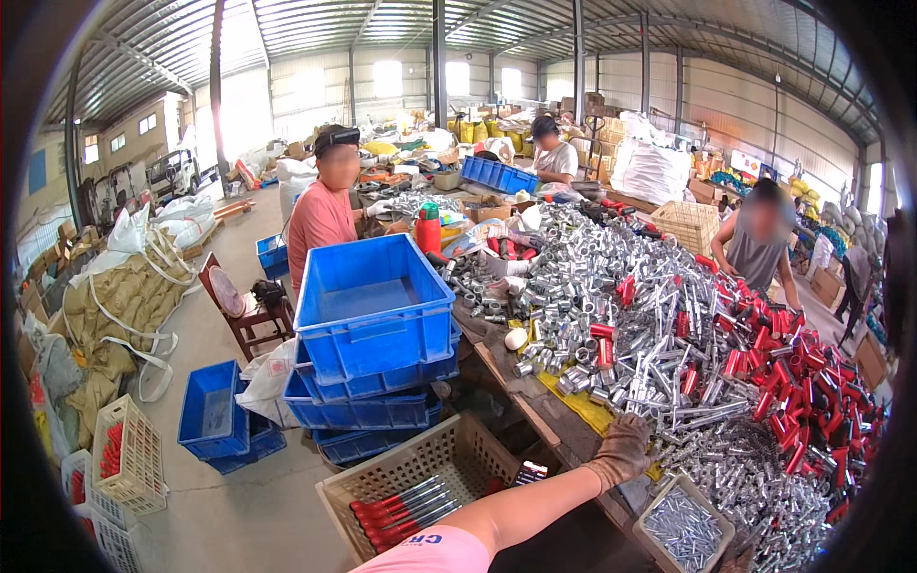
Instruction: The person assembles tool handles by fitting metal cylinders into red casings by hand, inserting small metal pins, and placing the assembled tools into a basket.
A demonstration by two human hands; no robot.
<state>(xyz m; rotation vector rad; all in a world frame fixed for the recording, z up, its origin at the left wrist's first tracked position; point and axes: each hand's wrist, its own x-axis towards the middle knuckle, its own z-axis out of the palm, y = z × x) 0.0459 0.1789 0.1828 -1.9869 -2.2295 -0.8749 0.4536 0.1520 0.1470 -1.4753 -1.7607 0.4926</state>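
Left hand (621, 451), gloved, fingers curled onto metal parts (669, 382) at the table's near edge (535, 406), grip unclear; a single piece is best pinched, the heap left undisturbed.

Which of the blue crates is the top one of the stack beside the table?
The big open blue crate, tilted on top of the stack just left of the table. The other blue crates lie nested beneath it or sit lower on the floor.
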